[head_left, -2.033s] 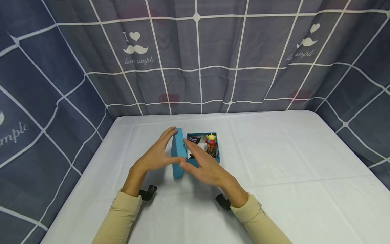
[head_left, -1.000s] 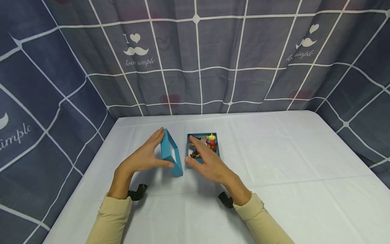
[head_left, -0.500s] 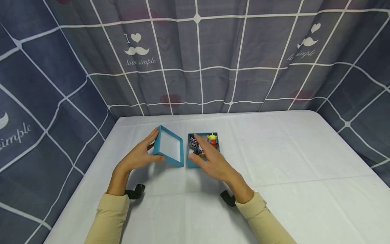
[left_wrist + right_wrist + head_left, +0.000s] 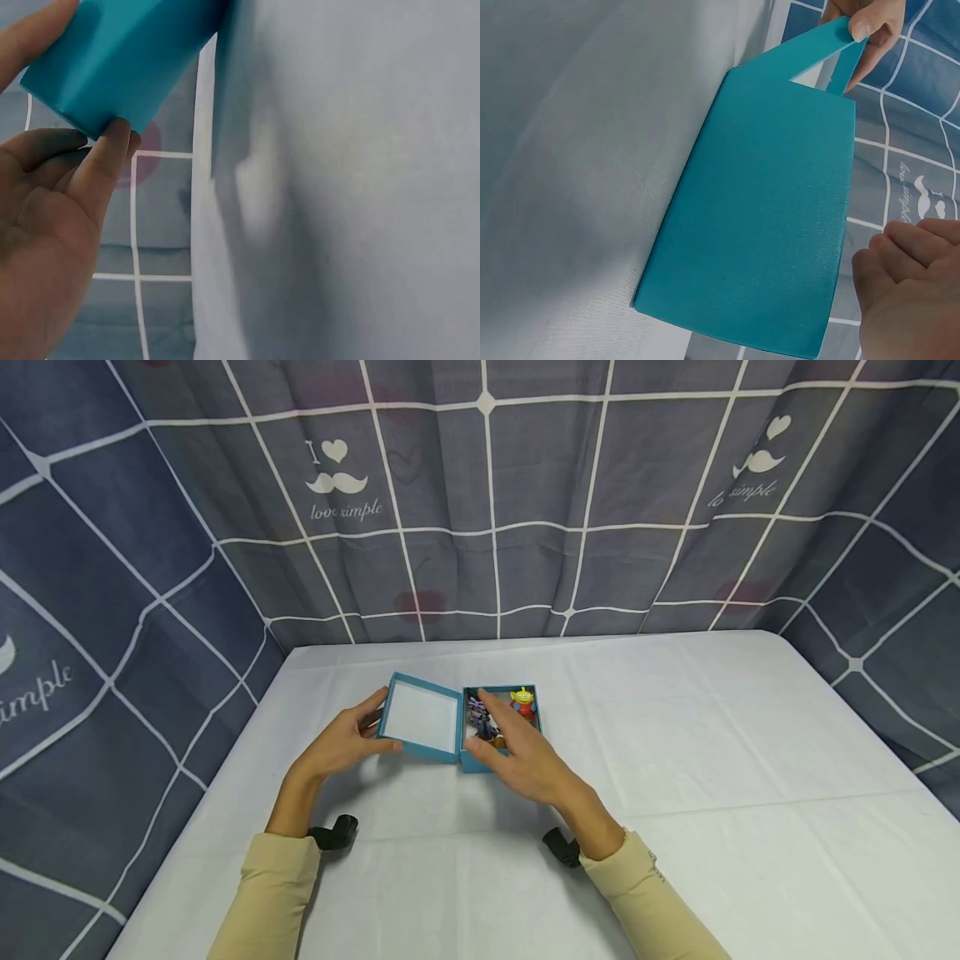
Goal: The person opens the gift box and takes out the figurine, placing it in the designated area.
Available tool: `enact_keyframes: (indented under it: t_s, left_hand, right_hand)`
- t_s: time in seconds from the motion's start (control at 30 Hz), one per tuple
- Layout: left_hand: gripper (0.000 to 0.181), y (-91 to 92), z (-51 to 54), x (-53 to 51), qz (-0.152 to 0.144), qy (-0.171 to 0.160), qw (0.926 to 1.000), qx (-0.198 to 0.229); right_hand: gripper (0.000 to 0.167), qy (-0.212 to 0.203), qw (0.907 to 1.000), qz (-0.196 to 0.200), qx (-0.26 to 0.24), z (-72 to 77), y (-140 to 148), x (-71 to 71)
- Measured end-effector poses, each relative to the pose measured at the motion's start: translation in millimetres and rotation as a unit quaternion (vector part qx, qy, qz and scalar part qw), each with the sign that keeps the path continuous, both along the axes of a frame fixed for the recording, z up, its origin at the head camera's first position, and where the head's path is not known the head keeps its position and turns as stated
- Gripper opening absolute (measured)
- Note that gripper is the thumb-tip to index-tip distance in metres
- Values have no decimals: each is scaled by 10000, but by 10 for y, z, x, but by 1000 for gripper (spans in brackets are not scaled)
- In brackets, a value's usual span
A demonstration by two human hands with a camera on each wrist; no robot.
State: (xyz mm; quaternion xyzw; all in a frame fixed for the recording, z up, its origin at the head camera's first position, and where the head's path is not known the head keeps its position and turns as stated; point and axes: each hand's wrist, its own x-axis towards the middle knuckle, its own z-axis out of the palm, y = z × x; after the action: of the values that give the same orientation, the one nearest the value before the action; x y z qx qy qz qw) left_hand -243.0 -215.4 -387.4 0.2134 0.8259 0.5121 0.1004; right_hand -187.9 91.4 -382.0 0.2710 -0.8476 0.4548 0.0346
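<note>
My left hand [image 4: 341, 743] grips the left end of a blue box lid [image 4: 422, 717], thumb at the front and fingers behind. Tilted, the lid shows its white inside, and its right edge meets the blue box [image 4: 474, 765]. In the left wrist view, fingertips touch the lid's [image 4: 127, 60] corner. Over the box, my right hand [image 4: 528, 764] extends with thumb and forefinger apart, holding nothing. Inside lie a figurine with a yellow head and red body [image 4: 522, 703] and dark purplish figures [image 4: 478, 714], partly hidden by the right hand. The box's front wall [image 4: 757, 210] fills the right wrist view.
A white cloth [image 4: 675, 760] covers the table under the box. Dark grid-patterned curtains [image 4: 540, 485] stand behind and at both sides. A black wrist mount [image 4: 335, 832] hangs below the left wrist, another black mount [image 4: 562, 847] below the right.
The lid moved left, away from the box, and turned from standing on edge to showing its white inside. Its right edge then came back against the box. The right hand shifted slightly right.
</note>
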Motion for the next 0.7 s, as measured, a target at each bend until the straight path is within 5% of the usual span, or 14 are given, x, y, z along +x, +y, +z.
enact_keyframes:
  t_s: [0.37,0.7]
  left_hand:
    - [92,-97,-60,-4,-61,-442,9987,244]
    - [84,-179,-68,14,53,-416,9991,32]
  right_hand:
    - [78,44,10000,-5,88,-22,3,-13]
    - [78,-12,9999,-48,152,-21,10,-10]
